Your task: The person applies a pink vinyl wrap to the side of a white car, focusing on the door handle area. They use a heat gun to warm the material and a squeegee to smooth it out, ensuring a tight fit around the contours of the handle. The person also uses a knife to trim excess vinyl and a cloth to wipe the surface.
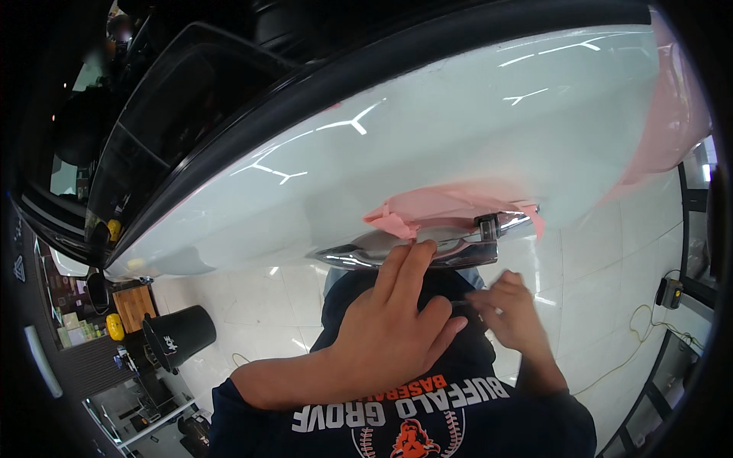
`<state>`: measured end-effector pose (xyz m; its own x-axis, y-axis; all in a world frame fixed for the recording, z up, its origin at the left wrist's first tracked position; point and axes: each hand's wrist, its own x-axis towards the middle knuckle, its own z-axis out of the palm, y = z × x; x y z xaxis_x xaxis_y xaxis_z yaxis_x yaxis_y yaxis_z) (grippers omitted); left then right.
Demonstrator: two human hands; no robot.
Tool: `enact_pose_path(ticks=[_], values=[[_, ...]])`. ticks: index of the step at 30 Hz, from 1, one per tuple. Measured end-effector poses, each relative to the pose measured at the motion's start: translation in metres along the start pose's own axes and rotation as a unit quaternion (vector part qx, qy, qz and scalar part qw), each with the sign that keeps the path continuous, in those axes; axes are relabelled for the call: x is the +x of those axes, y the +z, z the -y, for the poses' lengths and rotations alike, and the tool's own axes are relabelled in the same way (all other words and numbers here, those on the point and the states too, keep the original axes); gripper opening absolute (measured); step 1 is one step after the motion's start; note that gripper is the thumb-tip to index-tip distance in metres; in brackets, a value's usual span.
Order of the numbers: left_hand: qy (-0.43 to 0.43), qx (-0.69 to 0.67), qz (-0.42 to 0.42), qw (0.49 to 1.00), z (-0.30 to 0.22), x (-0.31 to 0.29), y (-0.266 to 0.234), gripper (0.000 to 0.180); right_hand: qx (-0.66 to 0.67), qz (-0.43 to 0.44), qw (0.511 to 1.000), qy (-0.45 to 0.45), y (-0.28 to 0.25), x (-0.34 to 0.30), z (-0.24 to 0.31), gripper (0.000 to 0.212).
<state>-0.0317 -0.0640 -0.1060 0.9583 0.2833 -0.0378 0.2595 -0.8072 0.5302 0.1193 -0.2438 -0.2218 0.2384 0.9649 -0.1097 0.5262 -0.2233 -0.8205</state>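
Observation:
A shiny chrome door handle juts from a glossy pale car door. Above and behind the handle lies a piece of pink film, its edges loose and crumpled. My left hand reaches up to the handle, index and middle fingers stretched out side by side, their tips at the handle's upper edge and the film's lower edge. The thumb stands apart from them. Right of the handle's lower side, my right hand is closed in a pinch; a thin dark thing shows at its fingertips, too blurred to name.
More pink film covers the panel at the far right. A black bucket stands on the tiled floor at left. At right, a yellow cord trails across the floor. The car's dark window is at upper left.

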Motion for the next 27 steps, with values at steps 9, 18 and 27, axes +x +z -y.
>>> enact_pose_path(ticks=[9,18,27], values=[[0.036,0.001,-0.042,0.998,0.016,-0.004,0.011,0.033,0.152,-0.115,0.981,-0.043,-0.075,-0.014,0.055,0.031],[0.071,0.017,-0.053,0.996,0.018,-0.012,0.010,0.032,-0.334,0.072,0.921,-0.187,-0.083,0.107,0.154,0.028],[0.102,-0.031,-0.090,0.990,0.034,-0.020,0.027,0.029,-0.466,0.160,0.852,-0.179,-0.055,0.131,0.179,0.027]])
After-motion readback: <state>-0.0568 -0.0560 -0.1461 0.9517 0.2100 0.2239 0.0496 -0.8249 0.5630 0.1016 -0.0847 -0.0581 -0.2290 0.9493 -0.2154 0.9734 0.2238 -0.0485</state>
